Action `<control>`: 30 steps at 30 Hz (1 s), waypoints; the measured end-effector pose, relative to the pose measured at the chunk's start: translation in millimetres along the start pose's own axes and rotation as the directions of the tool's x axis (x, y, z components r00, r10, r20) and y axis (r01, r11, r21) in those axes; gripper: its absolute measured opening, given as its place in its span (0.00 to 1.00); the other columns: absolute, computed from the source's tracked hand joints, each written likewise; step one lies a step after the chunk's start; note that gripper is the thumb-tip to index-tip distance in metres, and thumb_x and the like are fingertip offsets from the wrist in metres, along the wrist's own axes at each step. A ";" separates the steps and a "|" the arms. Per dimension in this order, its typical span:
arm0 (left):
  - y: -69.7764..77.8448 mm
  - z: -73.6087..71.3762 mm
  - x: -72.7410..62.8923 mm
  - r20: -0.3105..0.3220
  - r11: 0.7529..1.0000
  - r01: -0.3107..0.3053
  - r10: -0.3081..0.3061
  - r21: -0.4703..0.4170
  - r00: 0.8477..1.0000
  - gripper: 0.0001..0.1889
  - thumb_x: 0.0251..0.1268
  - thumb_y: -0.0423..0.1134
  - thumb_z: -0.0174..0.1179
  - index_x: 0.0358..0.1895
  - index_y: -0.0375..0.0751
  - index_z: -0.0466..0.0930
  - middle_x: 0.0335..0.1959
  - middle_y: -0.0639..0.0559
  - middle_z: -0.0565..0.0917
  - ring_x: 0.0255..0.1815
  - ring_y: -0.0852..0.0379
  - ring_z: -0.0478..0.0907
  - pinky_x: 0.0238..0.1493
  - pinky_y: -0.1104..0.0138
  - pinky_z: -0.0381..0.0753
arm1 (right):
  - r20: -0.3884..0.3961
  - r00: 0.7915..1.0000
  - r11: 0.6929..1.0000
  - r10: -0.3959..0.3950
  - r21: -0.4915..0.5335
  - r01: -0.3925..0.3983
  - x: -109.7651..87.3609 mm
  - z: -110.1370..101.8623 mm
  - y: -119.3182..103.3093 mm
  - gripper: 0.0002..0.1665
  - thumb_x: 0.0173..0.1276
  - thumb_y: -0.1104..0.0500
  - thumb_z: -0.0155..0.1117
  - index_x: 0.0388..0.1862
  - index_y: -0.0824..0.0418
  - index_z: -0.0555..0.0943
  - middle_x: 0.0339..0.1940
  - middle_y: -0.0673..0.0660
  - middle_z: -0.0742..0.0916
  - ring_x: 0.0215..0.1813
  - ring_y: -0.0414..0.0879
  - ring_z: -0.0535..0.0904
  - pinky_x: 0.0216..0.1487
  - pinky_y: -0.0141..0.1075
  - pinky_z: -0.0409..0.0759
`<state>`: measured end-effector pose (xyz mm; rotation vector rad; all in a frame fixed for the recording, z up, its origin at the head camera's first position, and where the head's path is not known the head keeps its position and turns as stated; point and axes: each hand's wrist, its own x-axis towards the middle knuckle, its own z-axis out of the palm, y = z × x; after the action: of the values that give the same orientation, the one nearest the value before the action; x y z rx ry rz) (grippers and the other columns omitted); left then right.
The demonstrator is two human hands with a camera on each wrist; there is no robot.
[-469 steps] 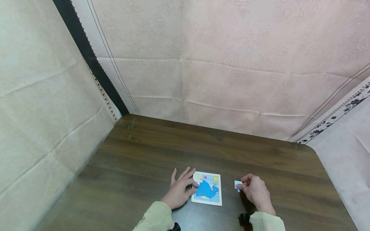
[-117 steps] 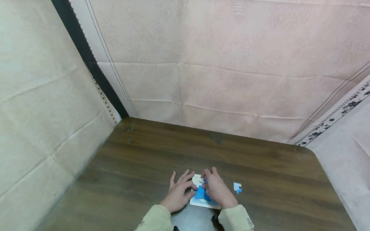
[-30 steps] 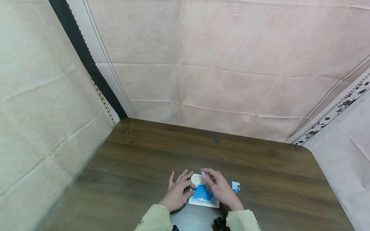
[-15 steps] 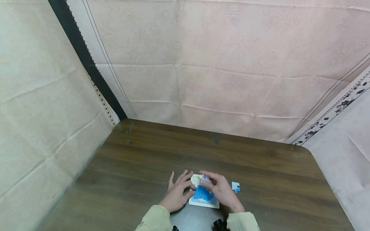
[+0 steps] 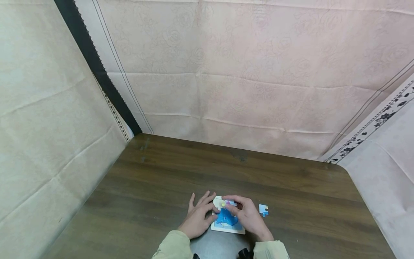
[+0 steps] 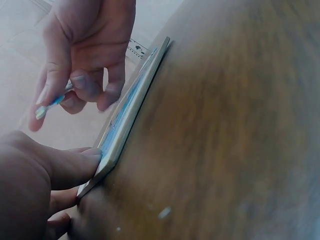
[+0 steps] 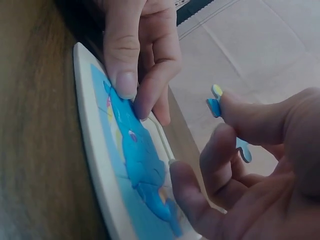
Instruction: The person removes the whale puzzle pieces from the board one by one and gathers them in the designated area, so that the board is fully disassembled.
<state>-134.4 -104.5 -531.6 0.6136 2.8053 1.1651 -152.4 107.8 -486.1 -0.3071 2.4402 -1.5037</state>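
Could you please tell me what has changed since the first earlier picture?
The right hand let go of the loose piece, moved left and picked another piece off the puzzle board, now pinched above it. The left hand stayed at the board's left edge.

In the head view, the right hand (image 5: 249, 216) hides parts of the board (image 7: 95, 125) and the pinched piece (image 7: 214, 108) from us. We find the print on the loose piece (image 5: 263, 209) too small to read; both sleeves (image 5: 174, 246) run off the bottom edge.
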 end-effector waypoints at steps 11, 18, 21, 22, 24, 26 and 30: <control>-0.4 0.3 -0.7 -0.011 1.000 -0.006 0.006 -0.003 1.000 0.04 0.65 0.43 0.63 0.39 0.60 0.80 0.74 0.51 0.64 0.77 0.46 0.51 0.67 0.36 0.26 | -0.160 0.986 0.991 0.046 -0.114 -0.065 -5.5 -14.6 -2.4 0.11 0.69 0.54 0.63 0.49 0.47 0.86 0.39 0.49 0.84 0.35 0.46 0.73 0.33 0.36 0.74; -1.5 1.6 -1.2 -0.008 1.000 -0.017 0.017 -0.017 1.000 0.04 0.66 0.43 0.63 0.39 0.61 0.80 0.74 0.51 0.63 0.77 0.46 0.51 0.67 0.37 0.25 | -0.222 0.967 0.977 0.126 -0.140 -0.159 -11.1 -28.6 -3.2 0.14 0.68 0.59 0.65 0.52 0.52 0.85 0.29 0.53 0.79 0.30 0.47 0.72 0.26 0.34 0.73; -1.3 1.6 -1.4 -0.006 1.000 -0.018 0.018 -0.022 1.000 0.04 0.66 0.43 0.63 0.39 0.60 0.80 0.74 0.51 0.63 0.77 0.47 0.51 0.67 0.37 0.25 | -0.249 0.957 0.974 0.147 -0.135 -0.184 -14.4 -36.1 -2.4 0.14 0.68 0.60 0.65 0.52 0.54 0.84 0.31 0.53 0.80 0.31 0.47 0.72 0.27 0.35 0.74; -1.2 1.6 -1.5 -0.006 1.000 -0.017 0.017 -0.022 1.000 0.04 0.66 0.43 0.63 0.39 0.60 0.80 0.74 0.51 0.63 0.77 0.47 0.51 0.67 0.37 0.25 | -0.256 0.955 0.973 0.152 -0.132 -0.190 -15.7 -39.1 -2.1 0.13 0.68 0.60 0.65 0.52 0.55 0.84 0.32 0.53 0.80 0.31 0.47 0.73 0.27 0.35 0.74; -0.8 1.4 -1.5 -0.007 1.000 -0.015 0.015 -0.024 1.000 0.04 0.66 0.43 0.63 0.39 0.60 0.80 0.74 0.51 0.63 0.77 0.47 0.51 0.67 0.37 0.25 | -0.269 0.948 0.969 0.168 -0.131 -0.209 -17.8 -45.7 -1.3 0.13 0.69 0.60 0.64 0.51 0.57 0.83 0.32 0.54 0.80 0.32 0.48 0.73 0.28 0.36 0.73; -0.4 1.2 -1.3 -0.006 1.000 -0.012 0.011 -0.024 1.000 0.04 0.66 0.43 0.63 0.39 0.60 0.80 0.74 0.51 0.63 0.77 0.47 0.51 0.67 0.37 0.25 | -0.279 0.942 0.964 0.187 -0.131 -0.231 -19.8 -52.7 0.1 0.13 0.69 0.58 0.65 0.51 0.57 0.83 0.32 0.55 0.80 0.31 0.48 0.73 0.28 0.36 0.73; 0.4 0.4 -1.3 -0.007 1.000 -0.007 0.007 -0.016 1.000 0.04 0.66 0.43 0.63 0.39 0.60 0.80 0.74 0.52 0.63 0.77 0.47 0.51 0.68 0.37 0.25 | -0.303 0.926 0.952 0.225 -0.133 -0.275 -24.4 -66.5 5.0 0.15 0.68 0.53 0.66 0.50 0.59 0.83 0.33 0.56 0.80 0.32 0.49 0.73 0.29 0.37 0.72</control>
<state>-133.0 -104.5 -531.8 0.6202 2.7987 1.1916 -151.3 173.6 -459.3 0.2035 2.7130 -1.3034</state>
